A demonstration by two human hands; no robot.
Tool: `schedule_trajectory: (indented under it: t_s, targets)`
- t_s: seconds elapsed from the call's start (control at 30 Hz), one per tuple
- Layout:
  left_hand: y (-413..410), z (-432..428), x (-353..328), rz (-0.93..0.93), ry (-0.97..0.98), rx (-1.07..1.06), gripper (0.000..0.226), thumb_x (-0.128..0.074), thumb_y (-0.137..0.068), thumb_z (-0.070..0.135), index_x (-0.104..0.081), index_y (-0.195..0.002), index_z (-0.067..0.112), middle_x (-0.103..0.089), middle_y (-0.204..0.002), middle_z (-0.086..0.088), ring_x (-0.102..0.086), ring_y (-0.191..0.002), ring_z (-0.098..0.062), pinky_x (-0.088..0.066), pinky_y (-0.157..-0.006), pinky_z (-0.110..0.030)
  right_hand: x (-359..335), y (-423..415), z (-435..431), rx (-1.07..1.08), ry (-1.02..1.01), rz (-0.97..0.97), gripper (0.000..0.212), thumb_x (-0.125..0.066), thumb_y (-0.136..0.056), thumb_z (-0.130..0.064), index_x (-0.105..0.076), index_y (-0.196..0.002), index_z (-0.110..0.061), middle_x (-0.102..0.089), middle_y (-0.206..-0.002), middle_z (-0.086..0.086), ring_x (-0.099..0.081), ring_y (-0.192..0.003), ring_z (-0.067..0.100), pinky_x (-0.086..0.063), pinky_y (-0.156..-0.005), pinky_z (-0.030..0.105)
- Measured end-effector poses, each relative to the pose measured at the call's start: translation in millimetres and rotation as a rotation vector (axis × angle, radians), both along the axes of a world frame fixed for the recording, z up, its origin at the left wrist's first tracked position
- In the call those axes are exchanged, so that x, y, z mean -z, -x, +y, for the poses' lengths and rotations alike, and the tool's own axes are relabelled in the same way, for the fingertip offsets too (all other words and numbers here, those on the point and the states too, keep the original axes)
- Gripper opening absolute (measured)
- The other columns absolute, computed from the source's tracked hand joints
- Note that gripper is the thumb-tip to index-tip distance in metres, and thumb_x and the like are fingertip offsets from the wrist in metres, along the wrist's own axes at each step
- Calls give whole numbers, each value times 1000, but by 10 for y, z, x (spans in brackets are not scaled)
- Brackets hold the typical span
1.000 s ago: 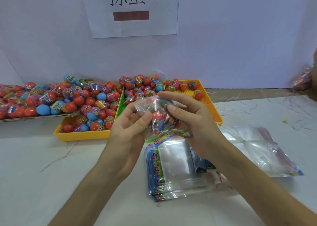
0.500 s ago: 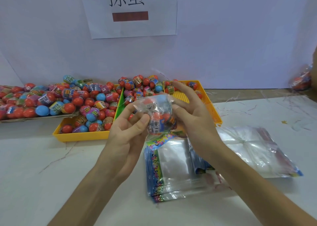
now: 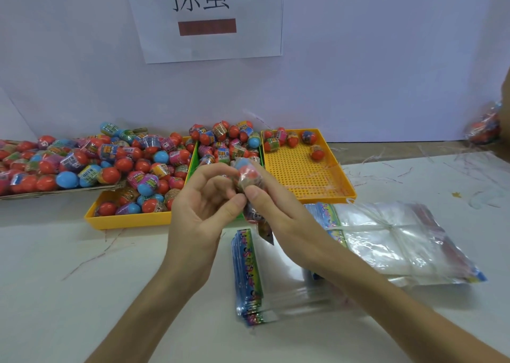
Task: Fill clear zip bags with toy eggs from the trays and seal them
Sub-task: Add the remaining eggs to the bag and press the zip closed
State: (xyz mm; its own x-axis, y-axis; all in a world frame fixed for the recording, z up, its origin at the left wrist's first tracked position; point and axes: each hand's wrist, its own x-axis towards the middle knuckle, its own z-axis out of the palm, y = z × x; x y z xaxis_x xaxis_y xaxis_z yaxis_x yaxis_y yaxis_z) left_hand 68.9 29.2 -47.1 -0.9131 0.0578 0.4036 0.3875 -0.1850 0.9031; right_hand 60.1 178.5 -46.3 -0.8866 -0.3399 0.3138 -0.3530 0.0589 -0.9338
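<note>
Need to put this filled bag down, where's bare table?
Bare table: left of the bag stack, in front of the left yellow tray. The right yellow tray is mostly bare too. Crowded: the green tray and the bag bundle.

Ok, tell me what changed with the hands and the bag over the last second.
The left hand and right hand drew together: the thumbs, apart along the bag's top before, now nearly meet. The bag, spread wide earlier, is bunched narrow between them. Both hands kept their hold; nothing was let go. The trays, eggs and empty bags stayed put.
</note>
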Motion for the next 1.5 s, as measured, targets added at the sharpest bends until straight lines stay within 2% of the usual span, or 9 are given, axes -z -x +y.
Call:
schedule_trajectory:
  t_s: [0.1, 0.37, 0.53, 0.63, 0.77, 0.9, 1.07, 1.37, 1.5]
  targets:
    - [23, -25, 15, -11, -1, 23, 31, -69, -81, 5, -68, -104, 26, -56, -79, -6, -61, -82, -19, -58, -81, -28, -15, 0, 24, 38, -102, 11, 59, -40, -100, -40, -38, -154, -18, -61, -125, -15, -57, -115, -5, -48, -97, 21]
    - [31, -25, 41, 8, 48, -7, 29, -76, -76, 26, -66, -103, 28, -53, -75, -5, -57, -77, -18, -57, -78, -27, -63, -48, 26, 42, -112, 17, 44, -37, -104, -32, -51, -140, -13, -65, -120, 5, -60, -114, 20, -47, -101, 50]
    - [24, -18, 32, -53, -12, 93, 36, -71, -77, 15, -56, -110, 15, -47, -96, -39, -54, -91, -41, -56, -84, -35, -71, -54, 31, 0, -156, 11, 48, -38, -103, -34, -42, -148, -16, -60, -121, -2, -55, -111, 5, -47, -101, 33]
    - [24, -6, -14, -121, -121, 175, 39, -68, -81, 20, -53, -116, 11, -57, -105, -26, -62, -98, -29, -57, -85, -32, -62, -24, 30, 122, -351, 116, 64, -38, -102, -44, -20, -160, -23, -51, -133, -6, -45, -123, 4, -32, -111, 34]
    - [40, 49, 24, -224, -40, 8, 56, -85, -78, 18, -56, -126, 15, -69, -118, -19, -68, -110, -33, -55, -97, -48, -67, -18, 49, 334, -604, 408, 86, -49, -89, -41, -6, -162, -24, -42, -137, -11, -32, -132, 6, -17, -114, 32]
    - [55, 11, 9, -242, -138, 34, 45, -77, -81, 18, -64, -124, 18, -72, -116, -14, -71, -107, -30, -60, -84, -34, -162, 62, 198, 183, -307, 203, 89, -64, -77, -32, -27, -157, -35, -54, -131, -10, -51, -123, 6, -37, -105, 29]
    - [62, -9, -20, -214, -219, 78, 26, -76, -80, 17, -76, -106, 18, -76, -106, -8, -73, -99, -19, -59, -79, -24, -229, 116, 291, 155, -18, -8, 24, -78, -84, -37, -76, -103, -23, -76, -95, 3, -71, -88, 26, -63, -72, 39]
    - [55, 21, 17, -387, -339, 106, 37, -70, -72, 23, -67, -103, 4, -71, -105, -16, -68, -97, -27, -60, -83, -33, -187, 95, 247, 71, 13, -120, 36, -82, -78, -38, -75, -110, -23, -77, -102, 0, -72, -98, 21, -62, -84, 38]
    - [31, 30, -44, -436, -405, 159, 47, -71, -72, 29, -73, -113, 7, -70, -125, -17, -67, -113, -32, -55, -98, -43, -232, 114, 291, -33, 148, -210, 28, -66, -89, -30, -74, -112, -16, -76, -106, 3, -70, -106, 24, -56, -95, 42]
